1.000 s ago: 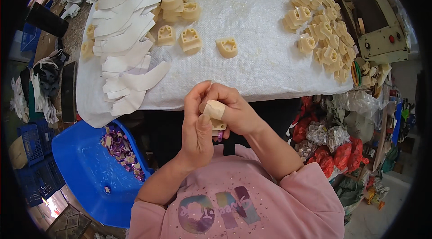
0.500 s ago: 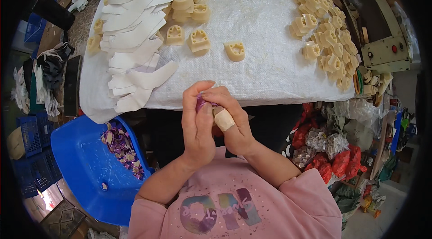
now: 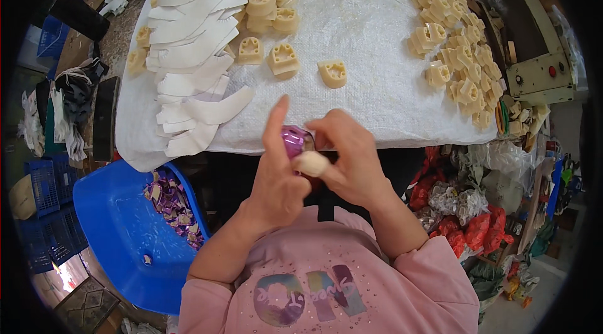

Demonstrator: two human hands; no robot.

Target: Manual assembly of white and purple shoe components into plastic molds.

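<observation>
Over the near edge of the table, my left hand [image 3: 276, 186] holds a small shiny purple piece [image 3: 293, 140], its forefinger stretched up and the other fingers curled. The piece has a dark edge on its right; its full shape is hidden. My right hand [image 3: 358, 164] is closed at that edge, forefinger bent above and thumb below. A beige wrapping [image 3: 311, 163] covers the right thumb's tip. Ahead on the white woven sheet [image 3: 377, 108] lies a single cream moulded block [image 3: 333, 74] with holes in its top.
White curved strips [image 3: 195, 51] overlap in a long row at the left. Cream blocks [image 3: 465, 60] are heaped along the right and far sides. A blue tub [image 3: 119, 233] at lower left holds purple scraps [image 3: 176, 208]. Red and clear plastic bags [image 3: 465, 221] lie at lower right.
My hands have moved apart a little, the right one to the right. The left forefinger has straightened upward, and more of the purple piece shows between the hands.
</observation>
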